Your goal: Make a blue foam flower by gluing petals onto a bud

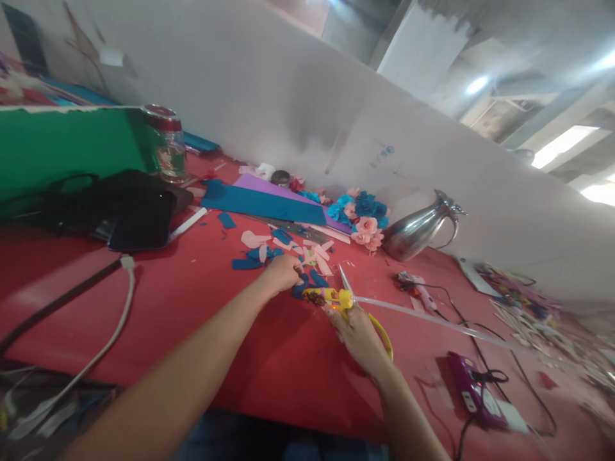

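My right hand [358, 333] is wrapped round a yellow hot glue gun [344, 298]. Its nozzle end points left, and a long clear glue stick [413, 312] runs out to the right. A pointed metal blade [343, 278], apparently of scissors, shows just behind the gun; a yellow curved part [384, 336] lies by my wrist, and I cannot tell which tool it belongs to. My left hand [282, 272] is closed, fingertips down among blue paper pieces [300, 285] and pink petal-shaped pieces [254, 239]. What those fingers pinch is hidden.
Paper flowers [366, 225] and a metal jug [416, 230] stand near the wall. Blue sheets [262, 203] lie behind the scraps. Left are a phone [144, 221], a jar [168, 147] and cables. Right are a pink glue gun [423, 294] and a purple power strip [473, 390].
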Motion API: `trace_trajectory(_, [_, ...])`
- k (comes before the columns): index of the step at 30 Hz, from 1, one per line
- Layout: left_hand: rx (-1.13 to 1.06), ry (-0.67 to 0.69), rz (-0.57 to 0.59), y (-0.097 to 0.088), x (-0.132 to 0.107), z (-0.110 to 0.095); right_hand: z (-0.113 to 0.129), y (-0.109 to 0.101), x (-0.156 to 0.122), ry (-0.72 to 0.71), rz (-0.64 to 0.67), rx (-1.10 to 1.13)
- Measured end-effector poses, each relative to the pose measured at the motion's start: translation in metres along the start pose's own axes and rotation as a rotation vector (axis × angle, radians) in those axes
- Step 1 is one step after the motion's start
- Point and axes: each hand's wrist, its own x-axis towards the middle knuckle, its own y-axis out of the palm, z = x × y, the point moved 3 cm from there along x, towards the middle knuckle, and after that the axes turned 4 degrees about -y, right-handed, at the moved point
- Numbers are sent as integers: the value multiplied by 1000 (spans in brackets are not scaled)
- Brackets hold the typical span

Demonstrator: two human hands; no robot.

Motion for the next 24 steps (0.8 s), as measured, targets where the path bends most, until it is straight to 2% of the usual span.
trace_trajectory(9, [-9, 0, -15, 1, -1, 2, -6, -5, 0, -40, -32, -10])
trace_trajectory(15, [-31, -10, -14, -1, 1, 2, -15, -7, -5, 13, -18, 8])
trace_trajectory(19, [-42, -6, -48, -5, 3, 3, -37, -8, -1, 110, 8, 189])
trace_trajectory(22, [-122, 28, -126, -10, 4, 3, -58, -16, 15, 221, -78, 416])
trace_trajectory(24, [-217, 52, -186, -15, 3, 2, -70, -27, 29, 246, -166, 529])
